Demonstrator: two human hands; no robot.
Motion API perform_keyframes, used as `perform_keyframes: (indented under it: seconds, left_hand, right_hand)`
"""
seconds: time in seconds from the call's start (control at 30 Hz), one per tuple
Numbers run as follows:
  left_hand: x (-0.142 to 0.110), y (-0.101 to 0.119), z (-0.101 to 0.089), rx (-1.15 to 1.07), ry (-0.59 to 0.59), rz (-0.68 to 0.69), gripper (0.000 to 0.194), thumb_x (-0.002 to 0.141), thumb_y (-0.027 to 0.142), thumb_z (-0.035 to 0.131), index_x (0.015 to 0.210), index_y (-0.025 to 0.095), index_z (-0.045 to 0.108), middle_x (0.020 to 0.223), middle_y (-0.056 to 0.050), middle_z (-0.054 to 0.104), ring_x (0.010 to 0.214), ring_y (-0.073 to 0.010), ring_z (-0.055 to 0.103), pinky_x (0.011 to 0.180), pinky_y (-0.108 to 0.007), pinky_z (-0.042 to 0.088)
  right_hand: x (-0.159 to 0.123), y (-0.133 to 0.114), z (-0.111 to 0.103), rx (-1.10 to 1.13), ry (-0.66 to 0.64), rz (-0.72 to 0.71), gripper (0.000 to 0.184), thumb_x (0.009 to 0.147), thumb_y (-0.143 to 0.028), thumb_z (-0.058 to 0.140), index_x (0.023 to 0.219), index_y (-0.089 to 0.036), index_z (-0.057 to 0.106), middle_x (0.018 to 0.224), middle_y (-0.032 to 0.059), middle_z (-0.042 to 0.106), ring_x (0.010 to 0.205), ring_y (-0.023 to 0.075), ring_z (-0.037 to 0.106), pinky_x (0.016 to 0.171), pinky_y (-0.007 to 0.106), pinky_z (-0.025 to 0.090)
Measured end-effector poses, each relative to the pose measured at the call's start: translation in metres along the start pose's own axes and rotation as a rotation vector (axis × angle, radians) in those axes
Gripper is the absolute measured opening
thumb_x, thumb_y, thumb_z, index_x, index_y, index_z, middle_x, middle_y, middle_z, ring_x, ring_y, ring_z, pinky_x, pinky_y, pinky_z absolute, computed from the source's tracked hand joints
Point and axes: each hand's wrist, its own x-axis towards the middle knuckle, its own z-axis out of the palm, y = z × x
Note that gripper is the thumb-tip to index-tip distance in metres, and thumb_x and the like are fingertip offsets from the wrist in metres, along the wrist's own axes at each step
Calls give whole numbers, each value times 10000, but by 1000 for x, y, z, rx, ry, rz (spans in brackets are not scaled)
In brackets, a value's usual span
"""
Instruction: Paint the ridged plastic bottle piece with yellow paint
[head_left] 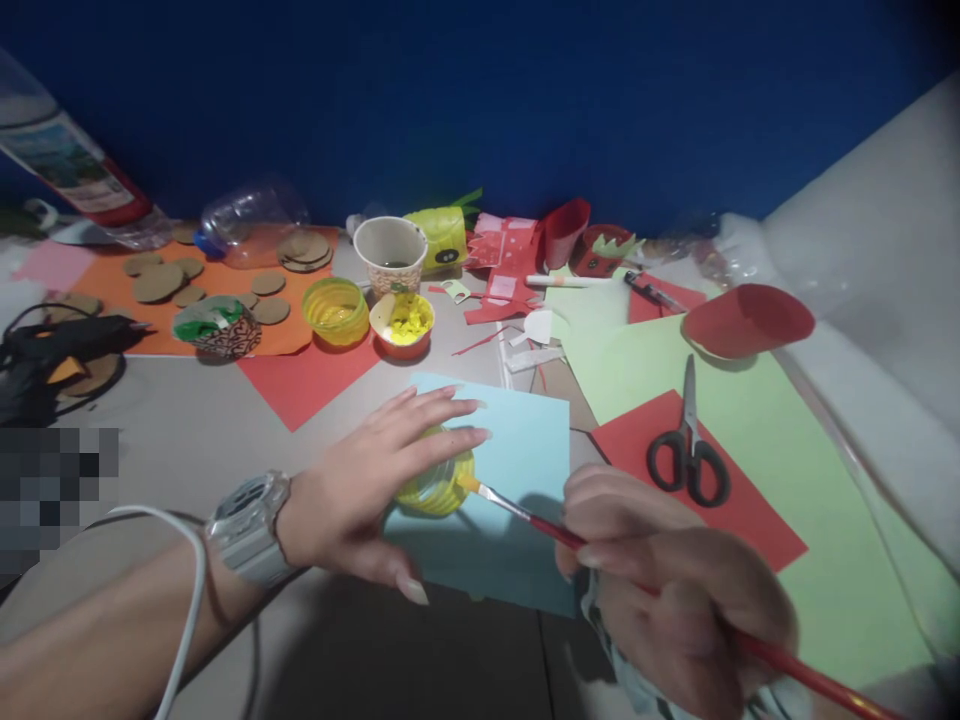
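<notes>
My right hand (675, 580) is closed around the red handle of a paintbrush (555, 525). Its yellow-coated bristles touch the side of a round clear plastic piece (439, 490), which is streaked with yellow paint and looks like a cut bottle section. That piece rests on a light blue sheet of paper (525, 440). Over its top and left side lies my left hand (390, 460), fingers stretched out and thumb apart; the hand hides part of the piece. Beyond it stand a small cup of yellow paint (411, 322) and another yellow-painted plastic piece (336, 312).
Scissors (688, 450) lie on red paper (750, 520) at right, over a pale green sheet (840, 560). Cardboard discs (157, 282), a paper cup (390, 250) and a clear bottle (255, 225) sit behind. A white cable (196, 590) crosses my left forearm.
</notes>
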Motion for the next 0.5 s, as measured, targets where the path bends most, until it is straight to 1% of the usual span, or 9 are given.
perform_keyframes:
  seconds: [0.07,0.1,0.13,0.17,0.23,0.27,0.37,0.43,0.5]
  left_hand:
    - [0,-1,0,-9,-5,10,1003,786,908,406,1517,222,414,1598,-169,390,1485,-414,336,1245,-610,171]
    - [0,-2,0,-14,-6,18,1000,785,905,413,1522,228,409,1598,-167,390,1484,-417,336,1245,-613,169]
    - [0,-3,0,-17,-5,25,996,786,901,420,1525,234,405,1597,-164,393,1482,-420,338,1245,-616,167]
    - [0,-3,1,-19,-3,32,989,787,898,423,1526,240,405,1593,-162,400,1480,-422,343,1244,-620,165]
    - [0,-4,2,-21,5,33,986,787,900,415,1521,243,415,1584,-162,417,1474,-426,353,1239,-630,167]
    - [0,-5,3,-21,6,31,983,788,902,406,1517,242,423,1576,-163,428,1471,-426,359,1235,-637,172]
    - [0,-4,5,-11,22,20,1001,780,918,375,1504,231,449,1571,-164,435,1469,-434,359,1229,-640,194]
    - [-1,-3,5,1,46,16,989,783,916,370,1503,243,451,1575,-153,433,1465,-426,367,1231,-635,195]
    - [-1,-1,4,-11,53,15,985,786,911,380,1504,238,447,1577,-152,431,1462,-424,372,1227,-639,206]
  right_hand:
    - [10,-2,0,55,75,-37,201,988,-288,492,942,-271,687,606,12,614,443,177,528,482,377,438]
    - [16,-2,-1,98,153,-21,165,971,-260,527,914,-268,681,567,-11,584,403,162,504,444,354,416]
    - [23,-1,-2,120,304,30,139,963,-249,559,867,-281,654,534,-36,540,387,154,476,411,329,374]
    - [29,0,-4,121,445,91,132,967,-250,581,849,-299,615,535,-54,529,386,145,449,400,310,344]
    - [43,5,-12,82,535,98,116,985,-272,583,873,-302,580,657,-44,588,466,134,479,443,295,363]
    - [50,7,-16,59,537,104,129,953,-271,642,840,-285,582,659,-40,580,513,135,510,480,293,394]
    - [70,6,-24,-17,380,222,149,907,-350,709,839,-254,617,675,-21,607,620,150,579,583,294,473]
    - [84,1,-19,-28,259,286,210,920,-428,675,868,-225,659,714,2,640,669,170,622,604,308,508]
    - [100,-4,-7,-75,126,310,316,953,-496,605,899,-197,694,738,22,657,696,178,638,620,317,527]
